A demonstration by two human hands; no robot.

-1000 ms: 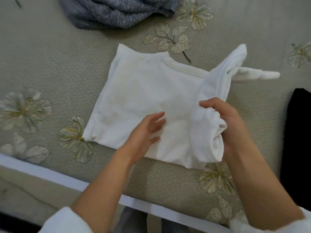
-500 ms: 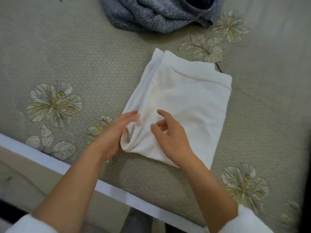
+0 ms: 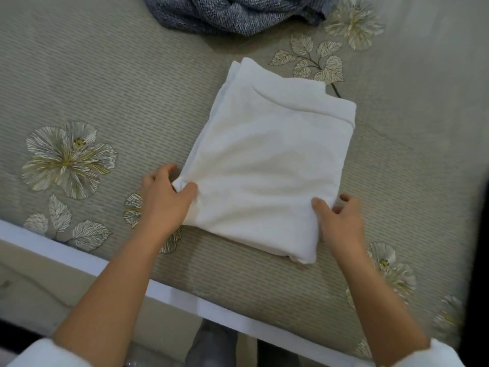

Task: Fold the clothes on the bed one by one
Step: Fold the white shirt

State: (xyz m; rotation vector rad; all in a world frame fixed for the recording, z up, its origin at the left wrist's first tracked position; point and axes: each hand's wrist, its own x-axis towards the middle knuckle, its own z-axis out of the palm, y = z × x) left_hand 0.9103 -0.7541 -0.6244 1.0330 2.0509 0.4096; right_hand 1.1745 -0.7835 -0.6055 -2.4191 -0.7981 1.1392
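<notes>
A white garment (image 3: 267, 165) lies folded into a narrow rectangle on the bed (image 3: 105, 107), its collar end pointing away from me. My left hand (image 3: 165, 200) pinches the near left corner of the white garment between thumb and fingers. At the near right edge, my right hand (image 3: 337, 218) grips the cloth, thumb on top and fingers curled beside it.
A crumpled grey-blue knitted garment (image 3: 232, 11) lies at the far edge of the view. The bedspread is grey-green with embroidered flowers. The white bed edge (image 3: 185, 300) runs diagonally in front of me. Something dark (image 3: 480, 234) fills the right border.
The right side and sleeve of the white garment were folded over to the left. Both hands have shifted to its two near corners, the right hand moving out to the right edge.
</notes>
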